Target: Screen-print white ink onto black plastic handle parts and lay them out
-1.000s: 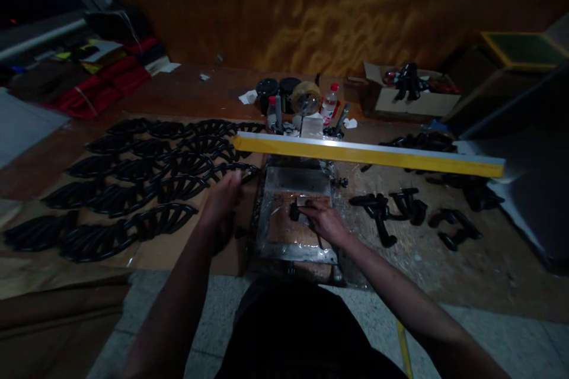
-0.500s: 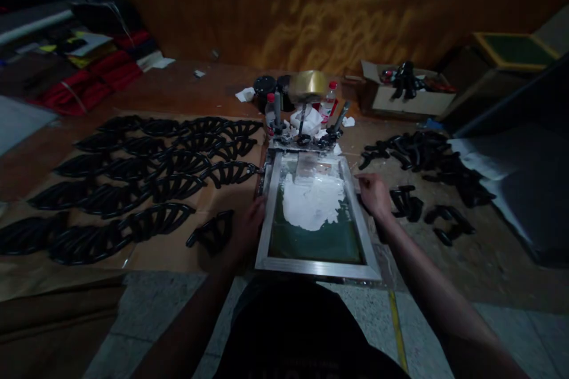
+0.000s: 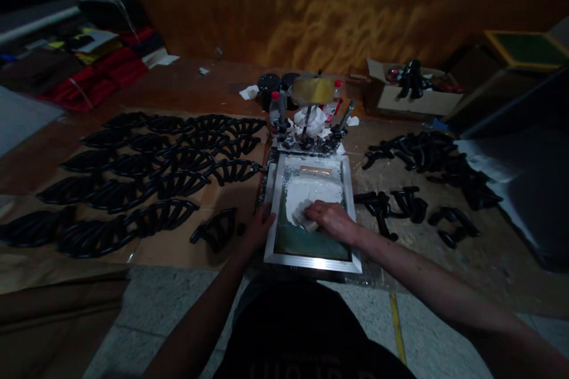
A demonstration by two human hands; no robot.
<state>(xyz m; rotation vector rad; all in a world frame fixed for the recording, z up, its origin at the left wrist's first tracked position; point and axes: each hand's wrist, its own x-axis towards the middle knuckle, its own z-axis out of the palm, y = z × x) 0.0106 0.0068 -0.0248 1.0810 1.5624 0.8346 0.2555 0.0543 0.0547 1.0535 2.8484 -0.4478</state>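
A screen-printing frame point(image 3: 313, 262) with an aluminium rim and green mesh lies in front of me. White ink point(image 3: 316, 188) covers the upper middle of its mesh. My left hand point(image 3: 259, 228) grips the frame's left rail, its fingers dim in shadow. Over the mesh, my right hand point(image 3: 329, 219) is closed on a pale grey-white piece, blurred point(image 3: 304, 214), at the lower edge of the ink; its kind is unclear. A squeegee point(image 3: 316, 171) with a wooden-looking handle rests at the far end of the mesh. Black curved tubular parts point(image 3: 380, 208) lie just right of the frame.
Rows of black ribbed parts point(image 3: 133, 169) spread over cardboard on the left; one part point(image 3: 216, 230) lies nearer the frame. More black parts are piled right point(image 3: 422, 151). Behind the clamps point(image 3: 306, 141) stand bottles point(image 3: 274, 108) and black tubs point(image 3: 269, 86). A carton point(image 3: 411, 100) sits back right.
My right hand has moved from the frame's right side onto the mesh, with the pale piece in it. The frame's near end has lowered. A black part now shows beside its right rail.
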